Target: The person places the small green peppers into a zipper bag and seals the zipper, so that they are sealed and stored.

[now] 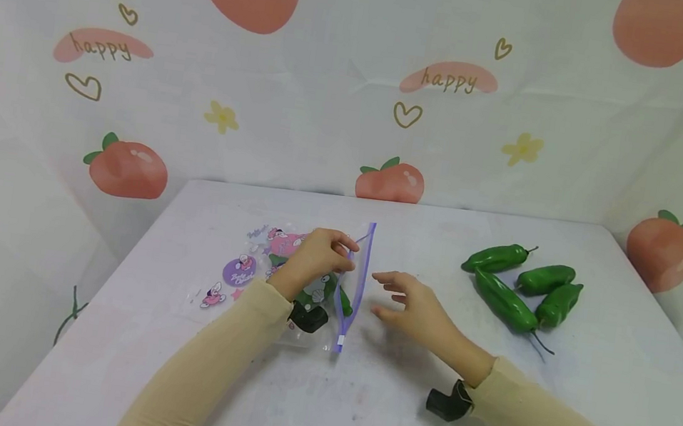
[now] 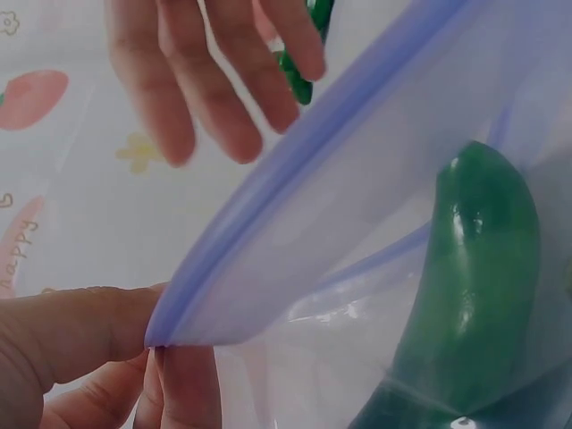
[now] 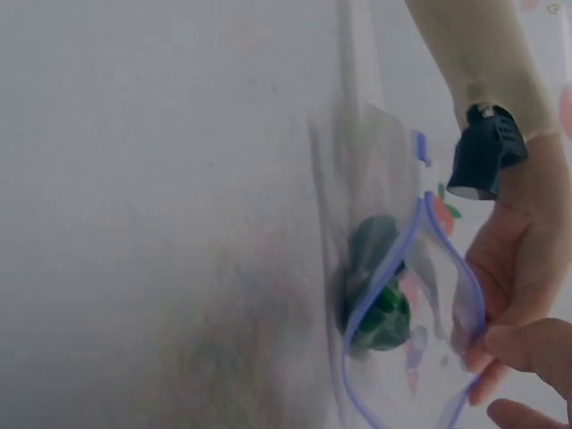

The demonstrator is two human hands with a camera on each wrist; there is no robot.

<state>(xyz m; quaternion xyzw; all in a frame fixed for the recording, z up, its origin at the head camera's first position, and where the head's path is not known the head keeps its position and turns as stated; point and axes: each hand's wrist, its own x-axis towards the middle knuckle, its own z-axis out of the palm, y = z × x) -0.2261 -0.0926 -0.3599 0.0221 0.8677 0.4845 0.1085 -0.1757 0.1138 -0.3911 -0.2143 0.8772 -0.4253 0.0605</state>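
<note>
Left hand (image 1: 318, 257) pinches the purple zip edge (image 2: 268, 192) of a clear printed bag (image 1: 239, 271) between thumb and fingers; the bag lies on the white table (image 1: 353, 416), mouth parted toward the right, a green pepper (image 1: 345, 302) inside near the opening. Right hand (image 1: 416, 309) is just beside the mouth, fingers slightly bent and apart, holding nothing. Four loose peppers (image 1: 505, 301) lie grouped farther right on the table.
</note>
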